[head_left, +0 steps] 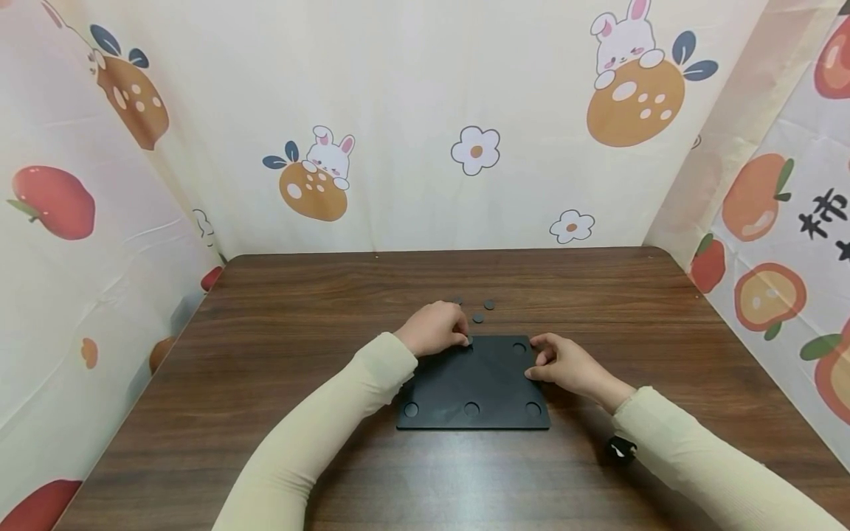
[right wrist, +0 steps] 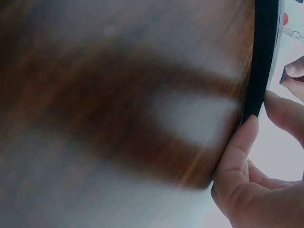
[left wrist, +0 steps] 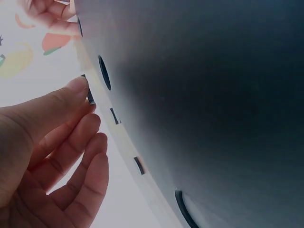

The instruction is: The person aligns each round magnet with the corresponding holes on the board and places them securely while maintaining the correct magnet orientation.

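Board [head_left: 474,380] on table [head_left: 299,310], discs [head_left: 489,304] behind board, backdrop [head_left: 398,96] beyond table.

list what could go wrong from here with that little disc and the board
The small disc could slip, as the left hand pinches it only between the fingertips, near the board's far edge.

The black board might shift if bumped: it lies on the table, with the right hand's fingers touching its right edge.

The loose discs beyond the board could get knocked, being close to the left hand.
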A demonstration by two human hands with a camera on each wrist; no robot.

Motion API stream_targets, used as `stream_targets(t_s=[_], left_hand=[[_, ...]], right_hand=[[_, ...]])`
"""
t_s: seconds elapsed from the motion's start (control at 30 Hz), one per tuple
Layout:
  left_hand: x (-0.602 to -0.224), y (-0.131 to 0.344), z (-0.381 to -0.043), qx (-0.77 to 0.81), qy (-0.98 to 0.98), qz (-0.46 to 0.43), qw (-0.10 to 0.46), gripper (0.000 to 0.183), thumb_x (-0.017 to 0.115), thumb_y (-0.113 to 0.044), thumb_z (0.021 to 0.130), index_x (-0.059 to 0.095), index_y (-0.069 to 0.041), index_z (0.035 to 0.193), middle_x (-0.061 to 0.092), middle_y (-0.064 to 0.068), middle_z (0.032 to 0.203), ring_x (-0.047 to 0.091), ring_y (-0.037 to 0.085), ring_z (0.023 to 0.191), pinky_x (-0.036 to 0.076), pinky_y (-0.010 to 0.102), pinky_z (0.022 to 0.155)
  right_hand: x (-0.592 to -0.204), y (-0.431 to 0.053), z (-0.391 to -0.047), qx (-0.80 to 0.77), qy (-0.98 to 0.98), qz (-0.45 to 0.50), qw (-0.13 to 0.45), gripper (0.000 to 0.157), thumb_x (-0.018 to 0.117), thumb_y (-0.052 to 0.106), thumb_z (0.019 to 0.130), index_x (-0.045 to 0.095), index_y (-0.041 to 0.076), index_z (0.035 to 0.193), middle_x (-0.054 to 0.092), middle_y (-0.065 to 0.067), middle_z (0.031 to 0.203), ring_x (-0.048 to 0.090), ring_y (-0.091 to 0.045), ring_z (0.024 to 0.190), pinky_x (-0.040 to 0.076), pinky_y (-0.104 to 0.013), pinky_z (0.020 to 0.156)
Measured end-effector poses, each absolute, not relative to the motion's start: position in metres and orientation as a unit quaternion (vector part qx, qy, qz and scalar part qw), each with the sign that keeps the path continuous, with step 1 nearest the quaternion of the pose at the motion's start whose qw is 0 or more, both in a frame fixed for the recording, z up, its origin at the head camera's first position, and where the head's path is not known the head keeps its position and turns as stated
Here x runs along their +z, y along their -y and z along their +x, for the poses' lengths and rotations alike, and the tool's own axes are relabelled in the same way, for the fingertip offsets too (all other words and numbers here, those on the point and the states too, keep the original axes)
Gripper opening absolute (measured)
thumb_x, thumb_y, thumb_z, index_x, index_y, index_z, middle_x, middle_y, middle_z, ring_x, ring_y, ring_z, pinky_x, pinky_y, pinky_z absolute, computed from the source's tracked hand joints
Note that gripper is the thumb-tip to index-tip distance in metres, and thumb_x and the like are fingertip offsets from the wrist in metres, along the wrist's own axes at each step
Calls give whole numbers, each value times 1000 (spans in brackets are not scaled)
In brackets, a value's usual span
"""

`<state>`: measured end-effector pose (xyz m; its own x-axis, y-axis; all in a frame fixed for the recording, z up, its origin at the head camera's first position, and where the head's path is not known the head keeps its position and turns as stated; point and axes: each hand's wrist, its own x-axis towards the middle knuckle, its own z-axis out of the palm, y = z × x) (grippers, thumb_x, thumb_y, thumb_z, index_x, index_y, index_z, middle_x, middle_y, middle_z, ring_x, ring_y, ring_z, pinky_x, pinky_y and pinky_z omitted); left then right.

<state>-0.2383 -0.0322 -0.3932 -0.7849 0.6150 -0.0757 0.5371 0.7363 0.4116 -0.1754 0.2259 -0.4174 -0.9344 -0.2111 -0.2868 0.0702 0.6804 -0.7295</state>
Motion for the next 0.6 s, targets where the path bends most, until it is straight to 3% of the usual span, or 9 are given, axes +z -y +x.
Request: stream_targets(t_s=[0.6], left_hand=[[-397, 31, -233, 170, -925, 322, 109, 10, 71, -24, 91, 76, -16, 87, 66, -2, 92, 57, 6, 70, 48, 21, 64]], right_hand=[[-417, -226, -175, -402, -897, -34, 183, 64, 75, 16, 86, 44, -4, 138, 57, -8, 89, 50, -19, 74, 41, -33, 65]])
